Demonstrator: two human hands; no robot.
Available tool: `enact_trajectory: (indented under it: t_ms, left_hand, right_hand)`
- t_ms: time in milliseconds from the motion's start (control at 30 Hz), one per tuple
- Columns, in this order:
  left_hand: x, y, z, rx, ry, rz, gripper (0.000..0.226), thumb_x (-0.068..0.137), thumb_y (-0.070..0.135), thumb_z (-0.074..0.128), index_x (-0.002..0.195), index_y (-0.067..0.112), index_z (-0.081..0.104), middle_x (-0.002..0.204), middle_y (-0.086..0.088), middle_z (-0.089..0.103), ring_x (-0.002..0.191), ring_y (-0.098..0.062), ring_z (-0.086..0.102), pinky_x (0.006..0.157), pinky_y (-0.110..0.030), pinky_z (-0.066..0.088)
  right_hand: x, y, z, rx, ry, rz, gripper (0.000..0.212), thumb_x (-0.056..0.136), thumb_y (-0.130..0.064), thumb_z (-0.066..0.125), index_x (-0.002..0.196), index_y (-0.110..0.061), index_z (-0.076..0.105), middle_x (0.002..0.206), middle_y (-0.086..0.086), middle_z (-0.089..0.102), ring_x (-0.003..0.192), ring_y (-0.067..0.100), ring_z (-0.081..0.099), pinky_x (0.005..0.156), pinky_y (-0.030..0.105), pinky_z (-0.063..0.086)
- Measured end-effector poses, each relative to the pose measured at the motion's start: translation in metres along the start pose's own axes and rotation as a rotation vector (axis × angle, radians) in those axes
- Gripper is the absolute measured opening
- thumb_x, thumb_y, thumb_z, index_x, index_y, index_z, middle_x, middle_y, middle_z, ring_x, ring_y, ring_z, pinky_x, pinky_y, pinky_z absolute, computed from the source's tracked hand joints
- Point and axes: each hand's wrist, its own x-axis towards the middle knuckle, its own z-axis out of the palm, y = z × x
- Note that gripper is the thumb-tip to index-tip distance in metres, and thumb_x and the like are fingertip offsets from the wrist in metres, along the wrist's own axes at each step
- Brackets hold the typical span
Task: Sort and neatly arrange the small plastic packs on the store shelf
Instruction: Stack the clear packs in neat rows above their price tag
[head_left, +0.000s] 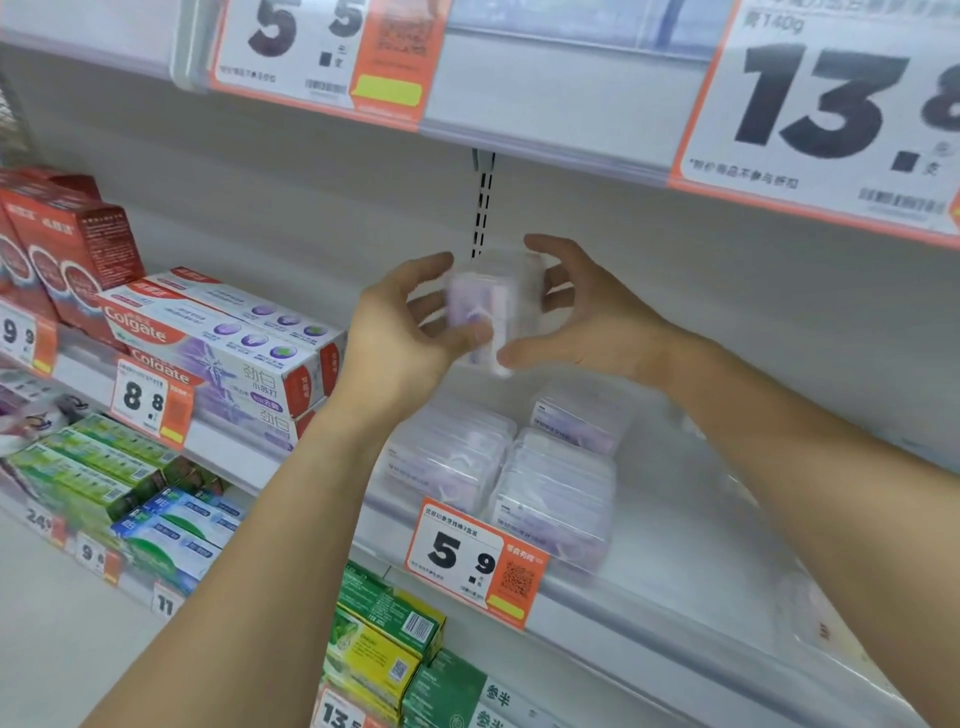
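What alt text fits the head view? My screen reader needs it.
Two hands, left and right, hold a clear plastic pack above stacked similar packs on a white store shelf, with Colgate boxes to the left.

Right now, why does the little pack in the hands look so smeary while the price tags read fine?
In the head view, the clear pack held between the left hand and right hand is motion-blurred; the 5.9 price tag reads sharply; the packs on the shelf look hazy and soft; the wide lens slants the shelf edges; lighting is even, without hard shadows.
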Motion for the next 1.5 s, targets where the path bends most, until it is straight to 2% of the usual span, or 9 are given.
enact_trajectory:
  t_ms: [300, 433, 667, 800, 900, 1033, 1200, 1333, 1500]
  left_hand:
    - [0.003, -0.015, -0.013, 0.238, -0.115, 0.085, 0.028, 0.088, 0.006, 0.067, 0.115, 0.012, 0.072, 0.102, 0.008, 0.073, 0.095, -0.001, 0.067, 0.086, -0.011, 0.049]
    - [0.004, -0.023, -0.01, 0.389, -0.13, 0.065, 0.032, 0.084, 0.005, 0.072, 0.113, 0.019, 0.073, 0.108, 0.008, 0.07, 0.1, 0.0, 0.062, 0.081, 0.004, 0.039]
    - [0.006, -0.037, -0.013, 0.524, -0.273, 0.014, 0.025, 0.095, 0.016, 0.058, 0.116, 0.021, 0.071, 0.134, 0.001, 0.056, 0.121, -0.013, 0.055, 0.104, -0.024, 0.04]
    - [0.003, -0.037, -0.013, 0.525, -0.37, -0.09, 0.021, 0.096, 0.033, 0.056, 0.109, 0.026, 0.072, 0.111, 0.01, 0.07, 0.102, -0.007, 0.064, 0.094, -0.029, 0.05]
    - [0.004, -0.034, -0.012, 0.56, -0.396, -0.117, 0.022, 0.093, 0.04, 0.057, 0.108, 0.031, 0.07, 0.108, 0.008, 0.069, 0.098, -0.011, 0.065, 0.091, -0.031, 0.052]
    - [0.003, -0.03, -0.01, 0.641, -0.407, -0.138, 0.027, 0.088, 0.045, 0.063, 0.112, 0.033, 0.066, 0.112, 0.002, 0.063, 0.093, -0.017, 0.064, 0.078, -0.027, 0.05]
    - [0.001, -0.025, -0.004, 0.663, -0.396, -0.148, 0.022, 0.087, 0.041, 0.066, 0.106, 0.031, 0.063, 0.108, -0.001, 0.063, 0.089, -0.019, 0.064, 0.067, -0.023, 0.047]
    - [0.0, -0.023, -0.006, 0.664, -0.397, -0.173, 0.021, 0.087, 0.04, 0.066, 0.104, 0.029, 0.06, 0.105, -0.003, 0.061, 0.088, -0.022, 0.064, 0.066, -0.023, 0.047]
    - [-0.002, -0.025, -0.007, 0.626, -0.398, -0.261, 0.049, 0.089, 0.043, 0.062, 0.134, 0.027, 0.048, 0.12, 0.001, 0.057, 0.099, -0.019, 0.058, 0.078, -0.027, 0.042]
  right_hand:
    - [0.003, -0.004, 0.005, 0.0, -0.03, 0.152, 0.072, 0.072, -0.056, 0.079, 0.128, -0.03, 0.042, 0.109, -0.005, 0.064, 0.097, 0.011, 0.066, 0.088, 0.032, 0.052]
    - [0.001, 0.001, 0.007, -0.124, -0.056, 0.084, 0.082, 0.072, -0.042, 0.083, 0.141, -0.039, 0.038, 0.103, -0.006, 0.055, 0.085, 0.008, 0.06, 0.082, 0.024, 0.049]
    - [-0.001, 0.018, 0.012, -0.368, -0.198, 0.096, 0.055, 0.068, -0.038, 0.08, 0.118, -0.043, 0.06, 0.107, -0.004, 0.059, 0.092, 0.012, 0.062, 0.092, 0.03, 0.051]
    - [-0.01, 0.02, 0.006, -0.471, -0.282, 0.154, 0.049, 0.072, -0.07, 0.065, 0.117, -0.051, 0.06, 0.126, -0.011, 0.056, 0.121, 0.011, 0.052, 0.104, 0.031, 0.041]
    - [-0.02, 0.028, -0.002, -0.423, -0.133, 0.139, 0.046, 0.082, -0.067, 0.057, 0.123, -0.047, 0.059, 0.137, -0.004, 0.049, 0.129, 0.016, 0.045, 0.111, 0.03, 0.033]
    - [-0.042, 0.048, -0.013, -0.51, -0.07, 0.234, 0.06, 0.087, -0.056, 0.062, 0.141, -0.037, 0.044, 0.138, 0.007, 0.045, 0.129, 0.024, 0.047, 0.104, 0.026, 0.035]
    - [-0.057, 0.055, -0.005, -0.194, -0.009, 0.325, 0.048, 0.079, -0.049, 0.076, 0.122, -0.03, 0.063, 0.128, 0.0, 0.058, 0.1, 0.01, 0.056, 0.095, 0.037, 0.054]
    - [-0.068, 0.05, 0.004, 0.055, 0.033, 0.386, 0.049, 0.074, -0.04, 0.084, 0.118, -0.031, 0.065, 0.126, -0.002, 0.052, 0.103, 0.012, 0.062, 0.071, 0.03, 0.06]
    - [-0.082, 0.055, 0.014, 0.143, 0.164, 0.496, 0.095, 0.065, -0.051, 0.086, 0.143, -0.027, 0.037, 0.133, 0.002, 0.048, 0.113, 0.018, 0.059, 0.096, 0.039, 0.054]
